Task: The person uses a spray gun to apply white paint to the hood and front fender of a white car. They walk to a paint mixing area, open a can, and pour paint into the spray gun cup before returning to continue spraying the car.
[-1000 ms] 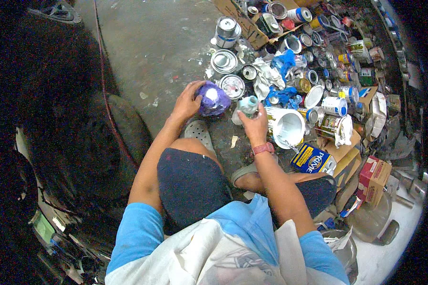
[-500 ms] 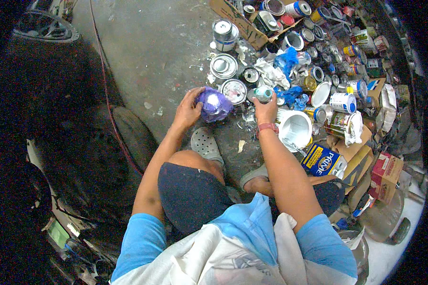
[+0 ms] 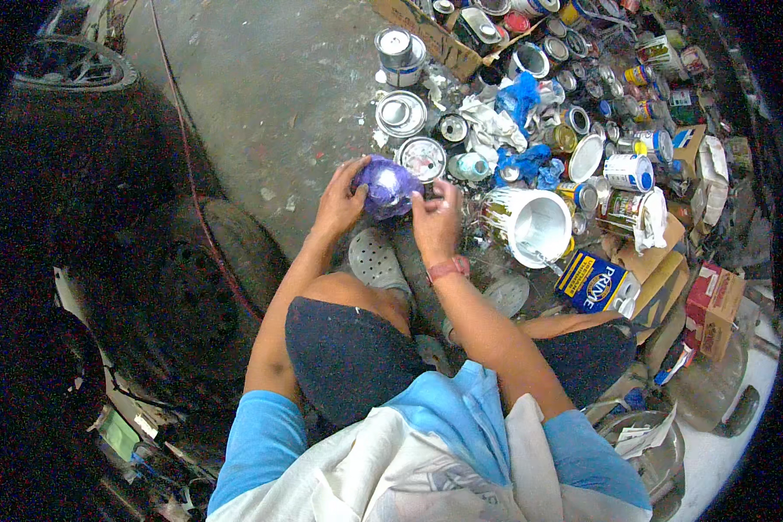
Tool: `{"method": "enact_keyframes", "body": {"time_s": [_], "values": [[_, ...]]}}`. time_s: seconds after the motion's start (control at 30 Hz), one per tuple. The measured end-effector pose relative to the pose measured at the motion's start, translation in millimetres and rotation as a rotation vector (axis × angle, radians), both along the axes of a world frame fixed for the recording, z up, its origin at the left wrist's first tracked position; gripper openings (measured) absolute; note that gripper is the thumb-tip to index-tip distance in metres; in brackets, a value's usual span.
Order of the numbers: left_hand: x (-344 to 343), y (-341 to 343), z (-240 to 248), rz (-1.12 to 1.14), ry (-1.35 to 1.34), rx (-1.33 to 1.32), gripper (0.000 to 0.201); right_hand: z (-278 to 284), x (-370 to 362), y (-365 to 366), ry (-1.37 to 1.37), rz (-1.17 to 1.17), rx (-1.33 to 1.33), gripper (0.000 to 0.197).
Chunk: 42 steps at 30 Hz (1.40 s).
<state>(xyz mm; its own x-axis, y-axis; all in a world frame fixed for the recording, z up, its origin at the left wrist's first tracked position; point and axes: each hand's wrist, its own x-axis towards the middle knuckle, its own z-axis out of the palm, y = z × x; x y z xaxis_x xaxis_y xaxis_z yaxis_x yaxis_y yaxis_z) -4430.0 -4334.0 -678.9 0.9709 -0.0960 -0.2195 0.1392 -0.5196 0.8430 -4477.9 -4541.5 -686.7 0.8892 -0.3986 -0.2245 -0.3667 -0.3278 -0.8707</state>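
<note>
Left hand [image 3: 343, 202] had its fingers and thumb curled around the left side of a shiny purple container [image 3: 393, 198], so the thing sat right off the palm, between the 2 hands. A silver-lidded paint can [image 3: 420, 159] stood just beyond it. Right hand [image 3: 438, 224] was kinda blurry, fingers half bent at the container's right edge; can't tell if they'd pinched it. Further right: a teal bottle [image 3: 470, 166], then an open white bucket [image 3: 531, 228] tipped toward the person.

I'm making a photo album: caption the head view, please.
Left hand holding a round purple object, right hand at its edge, beside a paint-smeared can.
</note>
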Motion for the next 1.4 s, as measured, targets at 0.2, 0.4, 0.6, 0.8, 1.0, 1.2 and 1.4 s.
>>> {"method": "enact_keyframes", "body": {"time_s": [0.2,0.4,0.6,0.8,1.0,1.2,1.4], "values": [[1.6,3.2,-3.4,-0.014,-0.070,0.041,0.060,1.6,39.2,14.9,-0.051,0.265,-0.417,0.029],[-0.6,1.3,0.7,0.005,-0.051,0.037,0.060,-12.7,41.4,22.4,0.208,0.139,-0.096,0.025],[-5.0,-0.6,23.8,-0.220,-0.259,0.200,0.066,-19.9,40.8,31.3,0.165,0.043,0.013,0.017],[-27.9,-15.8,36.0,-0.411,-0.359,0.136,0.079,-15.2,40.8,31.4,0.149,0.038,0.051,0.020],[-46.5,-28.8,20.7,-0.135,-0.252,-0.107,0.068,-11.6,35.3,34.3,0.150,0.019,0.057,0.021],[-52.9,2.9,-21.7,0.265,-0.291,0.132,0.067,-16.3,33.2,36.1,0.216,0.009,0.064,0.023],[-37.4,36.8,-70.2,0.179,0.235,0.127,0.084,-16.6,33.1,37.9,0.156,0.058,-0.110,0.019]]}}
